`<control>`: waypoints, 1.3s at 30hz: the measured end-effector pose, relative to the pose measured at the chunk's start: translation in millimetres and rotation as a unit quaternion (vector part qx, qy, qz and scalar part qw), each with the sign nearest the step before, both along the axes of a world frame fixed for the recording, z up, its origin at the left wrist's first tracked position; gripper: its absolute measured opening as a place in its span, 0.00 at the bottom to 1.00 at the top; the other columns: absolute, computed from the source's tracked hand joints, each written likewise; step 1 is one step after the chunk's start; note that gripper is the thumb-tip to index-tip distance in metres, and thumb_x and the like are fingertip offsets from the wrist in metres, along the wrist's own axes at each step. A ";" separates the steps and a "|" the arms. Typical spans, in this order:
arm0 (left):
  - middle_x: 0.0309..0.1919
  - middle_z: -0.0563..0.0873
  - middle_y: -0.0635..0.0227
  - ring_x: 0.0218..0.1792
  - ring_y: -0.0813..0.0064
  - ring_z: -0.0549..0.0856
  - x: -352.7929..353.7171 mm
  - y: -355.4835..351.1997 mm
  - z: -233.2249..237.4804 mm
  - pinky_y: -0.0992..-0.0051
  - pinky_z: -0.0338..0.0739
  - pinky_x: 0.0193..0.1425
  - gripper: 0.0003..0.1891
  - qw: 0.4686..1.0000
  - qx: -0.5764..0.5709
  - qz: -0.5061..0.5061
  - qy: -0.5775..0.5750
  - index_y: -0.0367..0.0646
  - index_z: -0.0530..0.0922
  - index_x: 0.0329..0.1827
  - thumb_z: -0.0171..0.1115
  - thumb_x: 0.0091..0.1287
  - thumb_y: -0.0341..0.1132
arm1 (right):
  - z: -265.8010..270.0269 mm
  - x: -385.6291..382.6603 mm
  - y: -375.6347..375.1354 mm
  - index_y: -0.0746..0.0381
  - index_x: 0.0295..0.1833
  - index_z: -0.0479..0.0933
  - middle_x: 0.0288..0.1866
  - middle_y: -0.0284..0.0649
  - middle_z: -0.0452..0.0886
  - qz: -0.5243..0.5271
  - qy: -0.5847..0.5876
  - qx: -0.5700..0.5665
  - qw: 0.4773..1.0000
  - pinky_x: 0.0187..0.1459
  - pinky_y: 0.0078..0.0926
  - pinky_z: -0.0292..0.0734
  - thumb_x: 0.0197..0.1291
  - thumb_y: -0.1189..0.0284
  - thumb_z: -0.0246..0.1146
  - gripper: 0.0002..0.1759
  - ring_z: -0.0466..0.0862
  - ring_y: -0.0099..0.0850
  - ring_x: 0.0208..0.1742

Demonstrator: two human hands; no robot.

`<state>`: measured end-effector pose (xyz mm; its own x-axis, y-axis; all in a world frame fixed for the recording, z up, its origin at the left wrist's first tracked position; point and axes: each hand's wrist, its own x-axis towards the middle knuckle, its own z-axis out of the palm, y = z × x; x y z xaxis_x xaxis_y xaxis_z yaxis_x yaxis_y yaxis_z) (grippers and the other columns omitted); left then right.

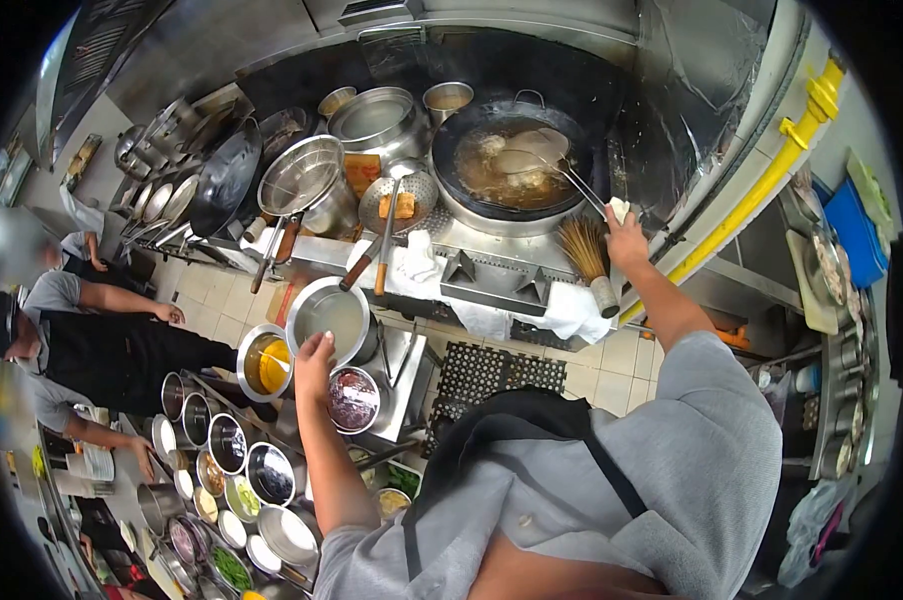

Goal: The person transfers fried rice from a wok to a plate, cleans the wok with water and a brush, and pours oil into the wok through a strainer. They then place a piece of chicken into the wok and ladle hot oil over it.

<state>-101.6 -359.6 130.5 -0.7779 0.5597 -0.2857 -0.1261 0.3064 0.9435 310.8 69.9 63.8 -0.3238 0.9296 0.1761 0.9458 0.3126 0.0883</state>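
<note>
My right hand (627, 238) is closed around the handle end of a long-handled strainer (584, 188), with a white cloth (620, 209) at the grip. The strainer's wide round head lies in a black wok (597, 150), among brown bubbling liquid. Pale food shows beside the head, too blurred to name. My left hand (315, 360) has its fingers curled at the near rim of a metal pot (368, 335) of cloudy liquid. Whether it grips that rim is hidden. Just below the pot stands a bowl of dark red contents (354, 400).
Left of the wok, a perforated ladle (427, 190) holds a golden piece of food (397, 206). A bamboo brush (584, 250) stands right of the stove front. Two co-workers (92, 340) are at the left, near several metal containers (227, 445). A yellow pipe (772, 165) runs along the right.
</note>
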 end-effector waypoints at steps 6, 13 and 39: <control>0.34 0.80 0.68 0.35 0.78 0.79 62.3 -21.2 -32.1 0.77 0.75 0.39 0.22 0.995 0.017 -0.002 -0.093 0.34 0.73 0.54 0.60 0.64 0.42 | -13.4 6.5 24.4 0.46 0.71 0.53 0.51 0.54 0.73 0.036 0.079 -0.098 0.991 0.51 0.43 0.73 0.63 0.68 0.47 0.30 0.77 0.50 0.50; 0.41 0.80 0.69 0.42 0.78 0.80 100.6 -32.7 -23.8 0.78 0.74 0.42 0.21 0.994 -0.009 -0.032 -0.108 0.38 0.72 0.56 0.60 0.63 0.40 | 25.8 -14.9 15.9 0.55 0.67 0.63 0.51 0.55 0.76 0.031 0.220 -0.125 0.967 0.55 0.42 0.70 0.60 0.71 0.47 0.26 0.78 0.51 0.50; 0.46 0.80 0.60 0.45 0.68 0.81 22.5 -34.6 -23.3 0.73 0.77 0.44 0.23 0.979 0.086 -0.077 -0.169 0.38 0.68 0.60 0.57 0.66 0.39 | 16.0 -77.6 4.5 0.62 0.51 0.75 0.42 0.57 0.78 0.119 0.364 -0.076 0.921 0.51 0.38 0.72 0.51 0.77 0.47 0.21 0.76 0.53 0.49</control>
